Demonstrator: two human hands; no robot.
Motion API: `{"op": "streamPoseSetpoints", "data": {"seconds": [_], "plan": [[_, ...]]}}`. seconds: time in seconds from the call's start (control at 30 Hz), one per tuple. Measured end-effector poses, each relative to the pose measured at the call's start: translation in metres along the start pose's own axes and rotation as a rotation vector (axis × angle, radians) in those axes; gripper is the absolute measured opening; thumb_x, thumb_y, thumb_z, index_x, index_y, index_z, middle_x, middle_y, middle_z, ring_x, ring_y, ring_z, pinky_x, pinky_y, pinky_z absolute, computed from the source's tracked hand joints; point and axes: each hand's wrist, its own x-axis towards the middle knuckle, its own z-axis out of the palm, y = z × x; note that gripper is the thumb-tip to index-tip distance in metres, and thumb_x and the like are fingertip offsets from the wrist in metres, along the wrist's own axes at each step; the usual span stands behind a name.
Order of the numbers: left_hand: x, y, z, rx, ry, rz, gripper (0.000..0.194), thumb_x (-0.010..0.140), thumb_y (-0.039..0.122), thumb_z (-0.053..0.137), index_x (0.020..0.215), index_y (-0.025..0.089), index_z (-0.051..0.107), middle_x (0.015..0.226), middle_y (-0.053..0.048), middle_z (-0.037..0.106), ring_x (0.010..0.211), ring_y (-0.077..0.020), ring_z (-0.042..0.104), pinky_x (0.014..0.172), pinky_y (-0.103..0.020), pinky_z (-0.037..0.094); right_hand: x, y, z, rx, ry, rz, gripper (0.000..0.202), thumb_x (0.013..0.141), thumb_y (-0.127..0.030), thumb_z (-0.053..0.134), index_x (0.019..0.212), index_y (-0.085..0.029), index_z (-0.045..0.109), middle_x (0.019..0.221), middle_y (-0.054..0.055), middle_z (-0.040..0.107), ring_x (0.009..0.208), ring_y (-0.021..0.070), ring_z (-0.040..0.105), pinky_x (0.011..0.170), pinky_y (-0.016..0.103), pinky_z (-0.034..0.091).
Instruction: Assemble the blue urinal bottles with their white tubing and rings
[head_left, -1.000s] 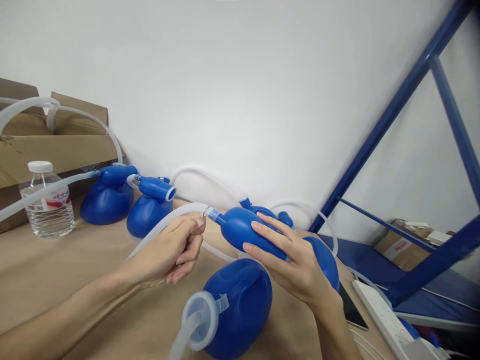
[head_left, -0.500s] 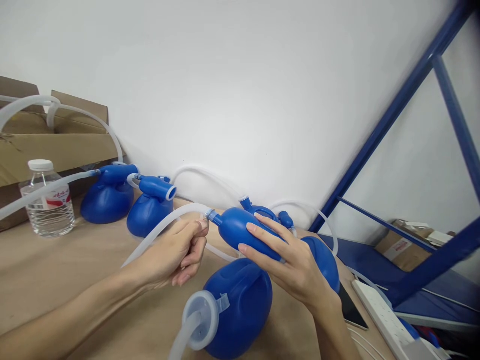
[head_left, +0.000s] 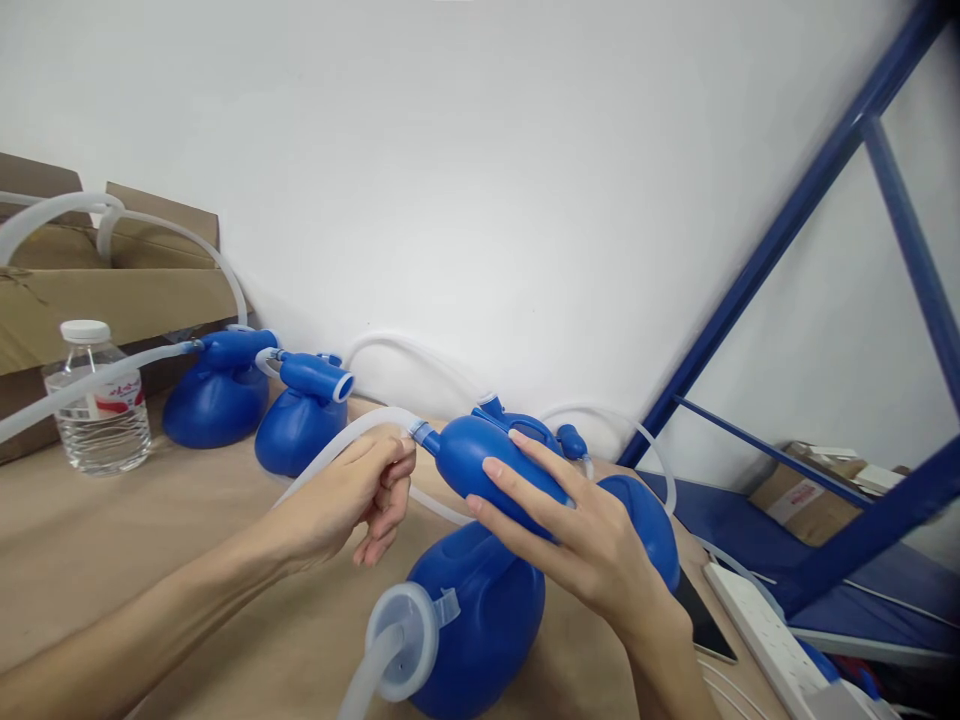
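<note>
My right hand (head_left: 574, 525) holds a blue oval plastic urinal head (head_left: 480, 460), its fingers spread over the top and near side. The head's narrow neck points left, into a translucent tube (head_left: 352, 425). At that joint, the fingers of my left hand (head_left: 379, 490) are closed, thumb and forefinger pinching the tube's end. Whatever lies between those fingertips is mostly covered. Just below stands a blue urinal bottle (head_left: 487, 630); a white cap (head_left: 401, 640) with a second tube faces left.
More blue urinal bottles (head_left: 300, 430) stand along the wall. Left are a water bottle (head_left: 101, 420) and a cardboard box (head_left: 112, 300). To the right lie a phone-like dark slab (head_left: 705, 625) and a white power strip (head_left: 765, 640), before a blue metal frame (head_left: 750, 280).
My left hand has shifted slightly up at the tube joint, and its lower fingers have loosened a little. My right hand and the urinal head have barely moved.
</note>
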Motion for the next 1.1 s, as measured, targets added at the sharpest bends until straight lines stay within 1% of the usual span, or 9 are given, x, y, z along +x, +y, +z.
{"op": "streamPoseSetpoints", "data": {"seconds": [0.23, 0.37, 0.43, 0.5, 0.57, 0.67, 0.9, 1.0, 1.1], "plan": [[-0.004, 0.011, -0.002, 0.255, 0.065, -0.073, 0.04, 0.099, 0.055, 0.034, 0.074, 0.025, 0.044, 0.04, 0.004, 0.049, 0.03, -0.0145, 0.043, 0.035, -0.023, 0.033, -0.005, 0.005, 0.008, 0.075, -0.009, 0.013, 0.045, 0.097, 0.0, 0.066, 0.133, -0.026, 0.072, 0.137, 0.004, 0.076, 0.151, 0.0314, 0.052, 0.106, 0.044, 0.065], [-0.014, 0.017, -0.007, 0.908, 0.327, 0.372, 0.05, 0.1, 0.065, 0.048, 0.08, 0.02, 0.062, 0.067, -0.005, 0.069, 0.062, -0.0216, 0.064, 0.06, -0.031, 0.05, -0.014, 0.015, 0.013, 0.372, 0.023, 0.175, 0.045, 0.097, -0.002, 0.064, 0.134, -0.028, 0.07, 0.147, 0.009, 0.068, 0.144, 0.0269, 0.06, 0.111, 0.046, 0.06], [-0.016, 0.011, -0.009, 1.15, 0.384, 0.608, 0.048, 0.097, 0.065, 0.06, 0.111, 0.02, 0.069, 0.104, -0.011, 0.077, 0.095, -0.0299, 0.07, 0.083, -0.038, 0.054, -0.015, 0.018, 0.011, 0.483, 0.021, 0.277, 0.048, 0.095, -0.008, 0.069, 0.139, -0.029, 0.067, 0.151, 0.011, 0.065, 0.137, 0.0264, 0.066, 0.111, 0.046, 0.06], [-0.013, 0.001, -0.011, 1.248, 0.296, 0.71, 0.061, 0.1, 0.06, 0.061, 0.148, 0.023, 0.054, 0.141, -0.014, 0.065, 0.126, -0.0349, 0.061, 0.106, -0.045, 0.048, -0.014, 0.017, 0.006, 0.544, 0.042, 0.354, 0.057, 0.092, -0.017, 0.077, 0.145, -0.03, 0.061, 0.147, 0.012, 0.068, 0.132, 0.0284, 0.069, 0.107, 0.046, 0.062], [-0.006, -0.009, -0.009, 1.267, 0.26, 0.745, 0.063, 0.106, 0.054, 0.055, 0.16, 0.024, 0.041, 0.153, -0.016, 0.054, 0.138, -0.0354, 0.052, 0.115, -0.05, 0.042, -0.013, 0.015, -0.001, 0.576, 0.069, 0.389, 0.061, 0.088, -0.023, 0.082, 0.144, -0.028, 0.06, 0.14, 0.012, 0.073, 0.128, 0.0296, 0.072, 0.104, 0.045, 0.063], [0.01, -0.019, -0.001, 1.246, 0.258, 0.784, 0.053, 0.109, 0.054, 0.048, 0.151, 0.023, 0.052, 0.145, -0.016, 0.058, 0.133, -0.0368, 0.052, 0.112, -0.055, 0.042, -0.013, 0.013, -0.012, 0.55, 0.025, 0.427, 0.051, 0.086, -0.028, 0.084, 0.134, -0.026, 0.065, 0.134, 0.011, 0.077, 0.119, 0.0286, 0.077, 0.101, 0.042, 0.063], [0.044, -0.033, 0.03, 0.856, -0.229, 0.486, 0.043, 0.109, 0.049, 0.046, 0.143, 0.026, 0.061, 0.134, -0.011, 0.062, 0.118, -0.0262, 0.062, 0.107, -0.039, 0.049, -0.022, 0.024, -0.034, 0.492, -0.258, 0.627, 0.032, 0.085, -0.036, 0.084, 0.113, -0.026, 0.074, 0.104, 0.003, 0.083, 0.091, 0.0257, 0.081, 0.08, 0.034, 0.064], [0.058, -0.045, 0.032, 0.773, -0.35, 0.436, 0.047, 0.108, 0.049, 0.049, 0.146, 0.024, 0.059, 0.144, -0.013, 0.062, 0.129, -0.0289, 0.059, 0.115, -0.043, 0.043, -0.03, 0.032, -0.035, 0.536, -0.361, 0.629, 0.04, 0.083, -0.04, 0.088, 0.118, -0.027, 0.074, 0.113, 0.003, 0.083, 0.1, 0.0261, 0.08, 0.087, 0.036, 0.065], [0.07, -0.055, 0.025, 0.722, -0.377, 0.363, 0.048, 0.104, 0.047, 0.056, 0.144, 0.022, 0.061, 0.15, -0.013, 0.062, 0.136, -0.0312, 0.058, 0.119, -0.046, 0.041, -0.045, 0.048, -0.029, 0.679, -0.49, 0.546, 0.068, 0.08, -0.05, 0.091, 0.139, -0.029, 0.066, 0.133, 0.007, 0.077, 0.115, 0.0266, 0.077, 0.091, 0.035, 0.065]]}}
